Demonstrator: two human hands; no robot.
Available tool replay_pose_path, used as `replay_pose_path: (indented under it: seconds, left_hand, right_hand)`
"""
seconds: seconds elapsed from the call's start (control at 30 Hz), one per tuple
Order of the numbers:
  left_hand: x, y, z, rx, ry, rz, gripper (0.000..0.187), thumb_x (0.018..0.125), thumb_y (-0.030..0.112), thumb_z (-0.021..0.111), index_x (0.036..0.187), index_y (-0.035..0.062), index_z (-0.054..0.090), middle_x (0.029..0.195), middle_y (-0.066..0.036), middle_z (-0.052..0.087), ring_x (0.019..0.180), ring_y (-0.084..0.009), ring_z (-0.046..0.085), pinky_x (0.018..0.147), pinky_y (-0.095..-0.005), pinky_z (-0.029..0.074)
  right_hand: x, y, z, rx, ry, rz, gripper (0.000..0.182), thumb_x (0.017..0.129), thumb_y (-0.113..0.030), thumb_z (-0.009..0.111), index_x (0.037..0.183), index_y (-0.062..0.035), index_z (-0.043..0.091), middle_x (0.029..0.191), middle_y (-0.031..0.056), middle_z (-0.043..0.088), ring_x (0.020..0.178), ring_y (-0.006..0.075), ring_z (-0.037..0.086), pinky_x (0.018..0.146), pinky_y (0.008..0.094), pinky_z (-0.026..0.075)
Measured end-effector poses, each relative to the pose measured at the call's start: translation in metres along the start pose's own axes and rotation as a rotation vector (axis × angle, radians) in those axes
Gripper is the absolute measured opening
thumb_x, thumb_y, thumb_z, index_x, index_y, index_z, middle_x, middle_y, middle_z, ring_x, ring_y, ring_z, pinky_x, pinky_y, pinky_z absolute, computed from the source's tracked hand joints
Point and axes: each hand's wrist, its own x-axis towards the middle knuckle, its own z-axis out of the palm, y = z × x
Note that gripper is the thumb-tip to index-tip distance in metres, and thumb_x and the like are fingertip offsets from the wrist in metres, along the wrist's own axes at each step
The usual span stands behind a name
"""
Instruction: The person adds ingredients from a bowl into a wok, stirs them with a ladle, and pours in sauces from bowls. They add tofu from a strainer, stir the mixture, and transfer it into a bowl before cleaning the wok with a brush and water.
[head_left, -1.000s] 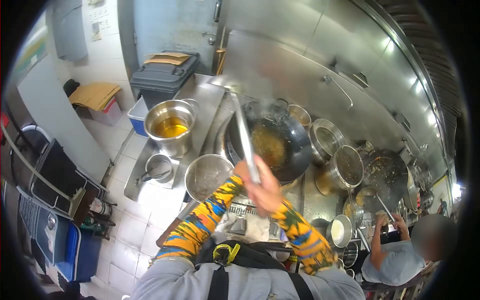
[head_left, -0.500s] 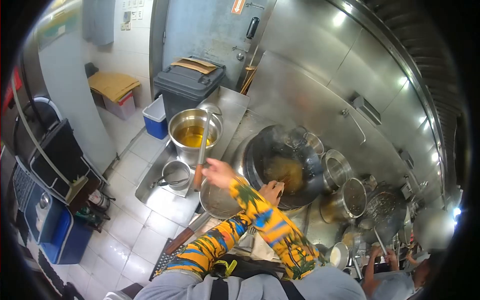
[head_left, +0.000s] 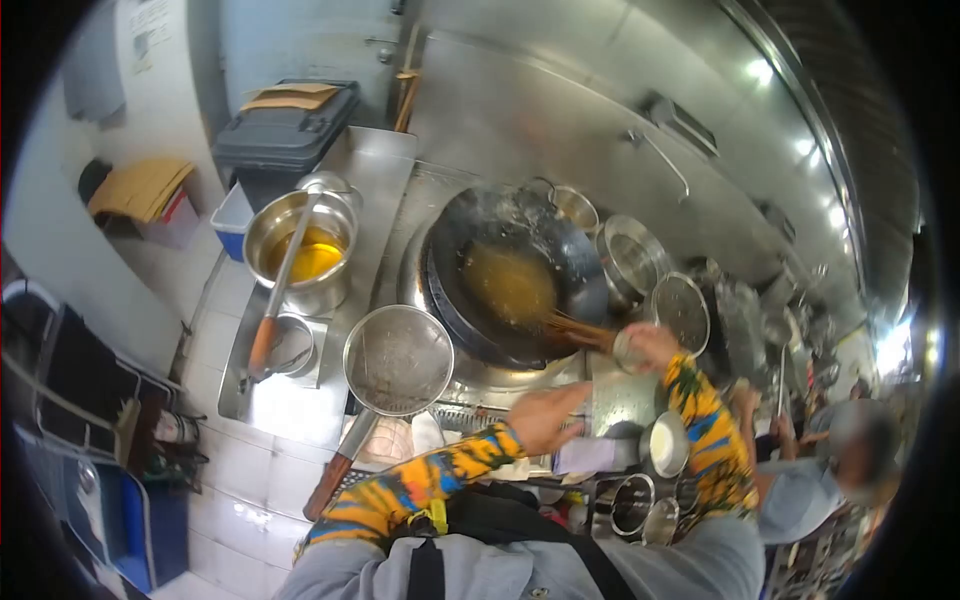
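Observation:
My right hand [head_left: 655, 348] is closed around the bound end of a bamboo wok brush [head_left: 585, 333]. The brush's bristles reach over the near right rim of a black wok [head_left: 455, 300], which holds brownish liquid and gives off a little steam. My left hand [head_left: 548, 415] hovers in front of the wok, above the stove's front edge, with its fingers stretched out and nothing in it. To its left a round mesh strainer [head_left: 398, 360] lies with its wooden handle pointing toward me.
A ladle [head_left: 290, 255] rests across a steel pot [head_left: 255, 240] of yellow oil at the left. Steel strainers and pots [head_left: 632, 258] stand right of the wok. A white bowl [head_left: 668, 445] sits near my right forearm. Another person [head_left: 800, 490] works at the far right.
My right hand has gone from beside the ladle handle to the wok's right side and now holds the brush. My left hand has come off the wok's near rim. The view has shifted right.

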Motion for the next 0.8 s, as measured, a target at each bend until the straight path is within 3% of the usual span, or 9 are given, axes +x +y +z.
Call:
replay_pose_path:
  seconds: [0.07,0.13,0.2,0.37,0.5,0.6,0.7,0.73,0.8]
  left_hand:
    - [-0.037,-0.021,-0.015,0.074,0.048,-0.103,0.052,0.083,0.02,0.068,0.129,0.0035,0.051,0.12,-0.022,0.06,0.106,-0.0372,0.061,0.091,-0.0441,0.049]
    - [-0.078,-0.037,-0.024,0.175,0.052,-0.294,0.051,0.082,0.02,0.068,0.128,0.0027,0.053,0.118,-0.024,0.061,0.105,-0.0379,0.061,0.09,-0.0449,0.049]
    - [-0.116,-0.056,-0.02,0.335,0.008,-0.443,0.056,0.08,0.022,0.07,0.129,0.002,0.051,0.12,-0.024,0.059,0.106,-0.0388,0.059,0.09,-0.0461,0.048]
    - [-0.174,-0.07,-0.003,0.73,-0.04,-0.669,0.071,0.075,0.031,0.072,0.135,0.0025,0.045,0.134,-0.027,0.047,0.117,-0.0437,0.049,0.096,-0.0502,0.042]
    - [-0.193,-0.075,0.002,0.578,-0.185,-0.787,0.083,0.075,0.035,0.073,0.143,0.0037,0.036,0.142,-0.028,0.038,0.119,-0.0464,0.047,0.099,-0.0516,0.04]
    - [-0.189,-0.076,0.003,0.655,-0.262,-0.863,0.087,0.075,0.036,0.072,0.145,0.0039,0.031,0.144,-0.029,0.035,0.119,-0.0465,0.047,0.099,-0.051,0.041]
    - [-0.164,-0.071,0.013,0.752,-0.37,-1.007,0.089,0.074,0.037,0.071,0.146,0.0038,0.03,0.144,-0.029,0.034,0.119,-0.0464,0.047,0.097,-0.0498,0.044]
    - [-0.157,-0.07,0.017,0.788,-0.405,-1.064,0.09,0.073,0.037,0.071,0.146,0.0037,0.029,0.144,-0.029,0.033,0.119,-0.0464,0.048,0.096,-0.0494,0.045]
    - [-0.149,-0.071,0.02,0.796,-0.412,-1.124,0.084,0.074,0.033,0.069,0.142,0.0032,0.032,0.139,-0.029,0.041,0.114,-0.047,0.052,0.093,-0.0493,0.047]
  right_hand:
    - [0.009,-0.048,-0.031,-0.384,0.024,-0.393,0.033,0.08,-0.027,0.068,0.104,-0.0045,0.068,0.1,0.0134,0.068,0.097,0.0261,0.064,0.087,0.0398,0.052]
    - [0.049,-0.085,-0.025,-0.169,-0.482,-0.451,0.036,0.079,-0.031,0.071,0.102,-0.0041,0.07,0.103,0.0144,0.069,0.101,0.0278,0.064,0.092,0.038,0.049]
    - [0.094,-0.111,0.032,-0.235,-0.45,-0.852,0.035,0.079,-0.03,0.069,0.103,-0.0046,0.07,0.111,0.0152,0.067,0.102,0.0286,0.064,0.093,0.0392,0.048]
    - [0.109,-0.151,0.12,-0.142,0.102,-0.68,0.048,0.077,-0.043,0.071,0.113,-0.0118,0.068,0.107,0.0171,0.064,0.104,0.0339,0.061,0.091,0.0422,0.047]
    - [0.059,-0.108,0.041,-0.281,-0.233,-0.765,0.063,0.072,-0.042,0.075,0.121,-0.0039,0.063,0.116,0.0196,0.062,0.108,0.0342,0.06,0.095,0.0402,0.046]
    - [0.076,-0.09,-0.01,-0.397,-0.464,-0.529,0.067,0.068,-0.038,0.078,0.123,-0.0043,0.061,0.105,0.0159,0.067,0.094,0.0266,0.066,0.085,0.0386,0.052]
    - [0.095,-0.119,0.004,-0.226,-0.651,-0.326,0.041,0.064,-0.023,0.074,0.1,-0.0043,0.068,0.078,0.0103,0.067,0.068,0.0206,0.064,0.06,0.035,0.054]
    - [0.105,-0.126,0.026,-0.139,-0.647,-0.301,0.056,0.068,-0.026,0.075,0.12,-0.0074,0.063,0.087,0.0072,0.067,0.067,0.0149,0.063,0.054,0.0295,0.051]
    - [0.129,-0.124,0.089,0.169,-0.488,-0.339,0.06,0.068,-0.03,0.075,0.123,-0.0079,0.063,0.084,0.0093,0.068,0.072,0.0164,0.065,0.06,0.0325,0.053]
